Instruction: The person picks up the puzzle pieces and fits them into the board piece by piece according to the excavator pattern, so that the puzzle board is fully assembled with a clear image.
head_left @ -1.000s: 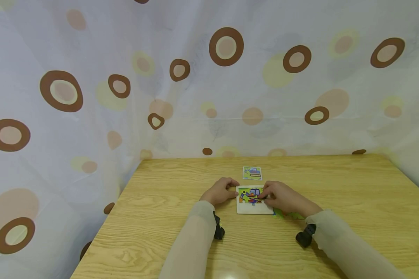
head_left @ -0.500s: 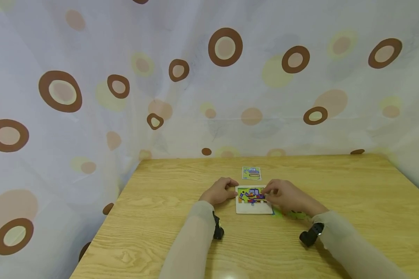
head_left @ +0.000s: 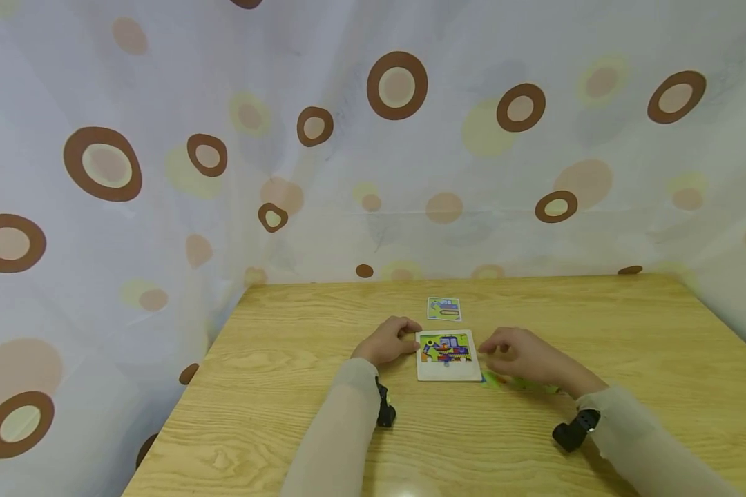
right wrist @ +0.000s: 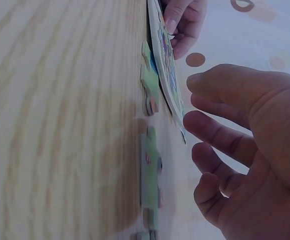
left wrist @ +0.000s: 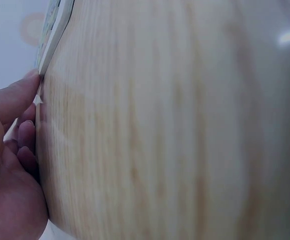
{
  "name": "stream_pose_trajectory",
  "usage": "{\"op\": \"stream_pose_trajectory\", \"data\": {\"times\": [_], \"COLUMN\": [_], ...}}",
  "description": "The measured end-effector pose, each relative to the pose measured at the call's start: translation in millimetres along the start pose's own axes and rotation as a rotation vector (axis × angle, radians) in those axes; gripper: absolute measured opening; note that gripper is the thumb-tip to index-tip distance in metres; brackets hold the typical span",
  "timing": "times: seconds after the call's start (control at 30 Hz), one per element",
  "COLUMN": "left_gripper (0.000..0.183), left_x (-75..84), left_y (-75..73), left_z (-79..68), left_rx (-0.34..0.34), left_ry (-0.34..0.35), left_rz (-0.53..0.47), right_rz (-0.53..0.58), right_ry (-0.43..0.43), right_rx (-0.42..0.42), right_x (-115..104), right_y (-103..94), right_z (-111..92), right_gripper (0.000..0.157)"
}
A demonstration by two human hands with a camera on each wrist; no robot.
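A white-framed jigsaw puzzle board [head_left: 449, 373] lies flat on the table, its upper part filled with a colourful excavator picture and its lower part plain white. My left hand [head_left: 385, 342] holds the board at its left edge and upper left corner; in the left wrist view the thumb [left wrist: 17, 97] touches the rim. To the right of the board hovers my right hand [head_left: 525, 355], fingers loosely bent, with nothing between them. Below it lie loose green jigsaw pieces [right wrist: 149, 170], partly hidden by the hand in the head view.
Beyond the board lies a small picture card [head_left: 444, 309] with a similar excavator. The wooden table [head_left: 298, 359] meets a white curtain [head_left: 323, 221] with brown and yellow circles at the back and left. A black wrist camera [head_left: 575, 431] sits on the right wrist.
My right hand has drawn back from the puzzle picture's right side to beside the board, uncovering that side of the picture. My left hand stays at the board's edge.
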State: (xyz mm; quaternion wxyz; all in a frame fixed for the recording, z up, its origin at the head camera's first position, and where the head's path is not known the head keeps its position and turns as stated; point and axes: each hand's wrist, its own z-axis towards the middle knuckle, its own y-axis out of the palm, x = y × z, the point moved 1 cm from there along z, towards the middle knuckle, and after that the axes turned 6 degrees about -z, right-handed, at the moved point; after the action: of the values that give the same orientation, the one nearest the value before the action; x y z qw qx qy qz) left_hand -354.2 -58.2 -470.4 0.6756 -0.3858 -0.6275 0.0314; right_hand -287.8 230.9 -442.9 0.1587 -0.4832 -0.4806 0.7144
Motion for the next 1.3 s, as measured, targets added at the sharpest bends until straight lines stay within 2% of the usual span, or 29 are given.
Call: {"op": "stream_pose_trajectory", "data": {"times": [0.37, 0.63, 0.83, 1.03, 1.3], "left_gripper": [0.032, 0.033, 0.033, 0.033, 0.034], "left_x": [-1.0, 4.0, 4.7, 5.7, 5.3], "left_y": [0.4, -0.3, -1.2, -1.0, -0.5], "left_z": [0.5, -3.3, -2.4, -1.9, -3.5], "left_rx": [-0.004, -0.009, -0.008, -0.008, -0.008], "left_ry": [0.009, 0.017, 0.016, 0.017, -0.009], "left_rz": [-0.008, -0.018, -0.006, -0.005, -0.007], "right_rz": [-0.065, -0.075, -0.095, -0.075, -0.081], "right_ry": [0.002, -0.052, -0.033, -0.001, -0.04], "right_rx": [-0.015, -0.038, -0.041, -0.044, -0.021], "right_x": [2, 1, 3, -1, -2], "right_y": [0.9, 6.3, 10.8, 8.7, 3.1], "right_z": [-12, -16, -15, -18, -24], "right_gripper": [0.027, 0.028, 0.027, 0.03, 0.033]}}
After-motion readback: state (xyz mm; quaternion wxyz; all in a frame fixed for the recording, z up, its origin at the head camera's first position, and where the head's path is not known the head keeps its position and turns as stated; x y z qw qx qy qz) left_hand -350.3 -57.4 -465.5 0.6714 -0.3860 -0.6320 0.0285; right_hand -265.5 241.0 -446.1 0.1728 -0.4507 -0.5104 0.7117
